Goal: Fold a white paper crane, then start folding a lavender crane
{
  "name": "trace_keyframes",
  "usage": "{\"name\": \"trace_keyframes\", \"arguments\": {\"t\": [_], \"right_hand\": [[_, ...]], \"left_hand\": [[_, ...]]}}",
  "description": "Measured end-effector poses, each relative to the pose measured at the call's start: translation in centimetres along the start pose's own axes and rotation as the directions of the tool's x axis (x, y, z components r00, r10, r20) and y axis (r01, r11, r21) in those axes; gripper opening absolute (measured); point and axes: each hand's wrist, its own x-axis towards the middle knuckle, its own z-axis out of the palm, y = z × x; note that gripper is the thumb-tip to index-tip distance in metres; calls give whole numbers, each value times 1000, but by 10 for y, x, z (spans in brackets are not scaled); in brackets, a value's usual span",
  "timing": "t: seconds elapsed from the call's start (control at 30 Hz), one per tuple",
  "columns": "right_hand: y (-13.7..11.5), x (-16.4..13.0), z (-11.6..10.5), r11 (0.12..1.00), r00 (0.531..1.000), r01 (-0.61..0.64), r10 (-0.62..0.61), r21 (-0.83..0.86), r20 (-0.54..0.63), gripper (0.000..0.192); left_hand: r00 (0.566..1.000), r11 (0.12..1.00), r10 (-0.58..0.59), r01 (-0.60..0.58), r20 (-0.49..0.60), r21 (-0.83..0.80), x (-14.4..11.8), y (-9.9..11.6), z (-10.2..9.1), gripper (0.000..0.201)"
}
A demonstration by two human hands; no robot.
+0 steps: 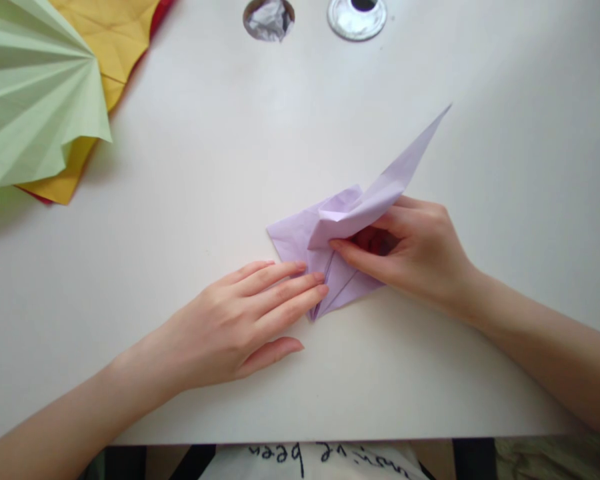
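A piece of folded lilac origami paper (293, 230) lies on the white table between both hands. One long pointed flap of it stands up and leans toward the upper right. My left hand (255, 313) rests flat, fingers stretched out, with its fingertips on the lower left part of the paper. The thumb of that hand lies apart on the table. My right hand (410, 247) pinches the raised flap near its base between thumb and fingers; part of the fingers is hidden behind the paper. Crease lines run down to the paper's lower point.
At the upper left, a pleated light green paper (40, 100) lies over yellow paper (123, 40), with red paper edges beneath. A round hole with crumpled silvery material (270, 20) and a metallic ring (357, 20) are at the top. The table's front edge (290, 441) runs along the bottom.
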Motion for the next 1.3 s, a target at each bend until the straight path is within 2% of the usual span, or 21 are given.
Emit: {"name": "trace_keyframes", "arguments": {"t": [0.33,0.9,1.3], "right_hand": [[0,0,-1,1000,1000,-8,8,-17,3,7],[1,0,-1,999,1000,4,-4,-31,-1,8],[0,0,-1,1000,1000,-9,10,-13,6,9]], "left_hand": [[1000,1000,6,-6,-11,11,-1,0,2,47],[997,999,36,-39,-71,-35,-3,1,2,34],[999,997,50,-50,-8,-66,-3,-1,-3,33]]}}
